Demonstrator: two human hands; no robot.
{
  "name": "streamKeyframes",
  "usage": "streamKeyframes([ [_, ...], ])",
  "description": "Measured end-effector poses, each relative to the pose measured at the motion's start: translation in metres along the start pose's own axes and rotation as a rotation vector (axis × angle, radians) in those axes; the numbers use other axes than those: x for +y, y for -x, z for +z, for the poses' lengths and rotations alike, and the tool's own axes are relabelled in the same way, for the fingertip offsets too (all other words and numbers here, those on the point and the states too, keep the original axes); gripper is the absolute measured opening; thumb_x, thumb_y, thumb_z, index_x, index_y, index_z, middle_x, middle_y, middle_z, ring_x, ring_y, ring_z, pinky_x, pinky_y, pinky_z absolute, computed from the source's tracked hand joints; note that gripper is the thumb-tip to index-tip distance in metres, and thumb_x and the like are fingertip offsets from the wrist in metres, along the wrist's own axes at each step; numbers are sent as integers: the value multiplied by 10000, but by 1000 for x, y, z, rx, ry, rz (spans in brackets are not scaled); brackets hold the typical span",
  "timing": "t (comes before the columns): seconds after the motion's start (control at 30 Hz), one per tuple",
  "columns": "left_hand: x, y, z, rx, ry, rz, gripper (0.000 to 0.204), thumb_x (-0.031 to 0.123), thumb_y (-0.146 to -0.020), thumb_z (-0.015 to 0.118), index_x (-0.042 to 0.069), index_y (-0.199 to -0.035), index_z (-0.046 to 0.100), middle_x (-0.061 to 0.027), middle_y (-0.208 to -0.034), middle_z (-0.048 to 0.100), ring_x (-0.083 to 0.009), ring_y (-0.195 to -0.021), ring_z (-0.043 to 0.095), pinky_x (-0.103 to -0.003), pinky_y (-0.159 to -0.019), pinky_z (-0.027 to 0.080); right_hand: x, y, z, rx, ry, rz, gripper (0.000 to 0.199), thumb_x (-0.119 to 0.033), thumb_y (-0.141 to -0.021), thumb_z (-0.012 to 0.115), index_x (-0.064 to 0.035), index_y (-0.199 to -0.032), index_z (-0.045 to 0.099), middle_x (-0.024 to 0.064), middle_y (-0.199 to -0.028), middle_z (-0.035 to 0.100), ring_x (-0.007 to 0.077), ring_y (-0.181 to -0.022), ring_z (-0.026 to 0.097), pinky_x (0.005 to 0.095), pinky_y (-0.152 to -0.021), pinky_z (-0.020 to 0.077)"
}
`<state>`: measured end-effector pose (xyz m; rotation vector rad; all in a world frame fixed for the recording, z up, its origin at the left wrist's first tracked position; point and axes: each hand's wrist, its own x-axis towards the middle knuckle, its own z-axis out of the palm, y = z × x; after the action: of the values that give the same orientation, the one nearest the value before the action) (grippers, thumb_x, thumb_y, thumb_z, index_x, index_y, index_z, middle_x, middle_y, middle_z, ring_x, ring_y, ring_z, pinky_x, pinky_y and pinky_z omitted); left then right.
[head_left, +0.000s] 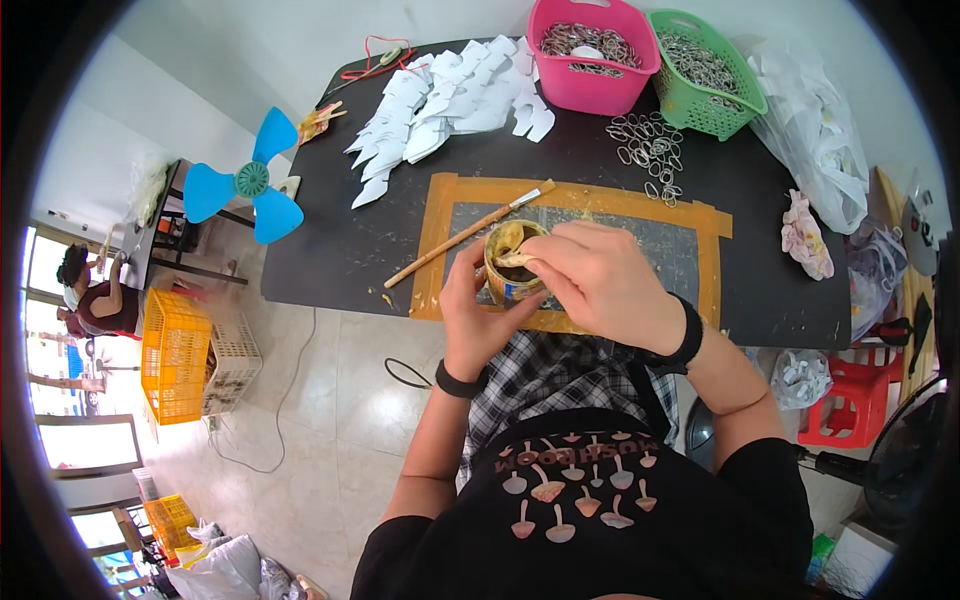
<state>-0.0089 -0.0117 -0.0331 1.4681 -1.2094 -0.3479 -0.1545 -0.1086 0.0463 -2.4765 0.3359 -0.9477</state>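
A small round tin can (508, 290) with a smeared yellowish rim is held at the near edge of the table. My left hand (475, 310) wraps round its left side, thumb at the front. Above the can's opening my right hand (610, 275) is closed in a pinch, its fingertips at a yellowish, crusted piece (514, 260) by the rim. Whether that piece is a tool or dried glue I cannot tell. A paintbrush (468, 235) with a wooden handle lies slantwise just left of the can, on a grey work area bordered with brown tape (435, 225).
White cut pieces (440, 100) lie piled at the far left of the black table (320, 230). Metal rings (648, 150) are spread before a pink basket (590, 90) and a green basket (710, 118). A blue-bladed fan (252, 180) stands left; a crumpled cloth (806, 235) lies right.
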Motion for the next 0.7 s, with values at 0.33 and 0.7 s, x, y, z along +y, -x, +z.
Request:
streamKeyframes([
  [0.33,5,2,5,53,-121,32,676,61,-595,840,-14,-1195,536,-135,-1051,602,-229,-946,633,-319,-792,545,7,-3,20,-121,302,-90,252,-56,-702,627,-3,-946,597,77,-760,551,254,-746,576,344,-636,478],
  [0.7,8,-1,13,133,-72,9,650,122,-596,875,2,-1141,540,-112,-1022,613,-220,-920,638,-320,-756,546,7,12,2,57,577,-237,411,-116,-649,628,49,-1026,613,36,-719,502,167,-669,522,257,-561,455],
])
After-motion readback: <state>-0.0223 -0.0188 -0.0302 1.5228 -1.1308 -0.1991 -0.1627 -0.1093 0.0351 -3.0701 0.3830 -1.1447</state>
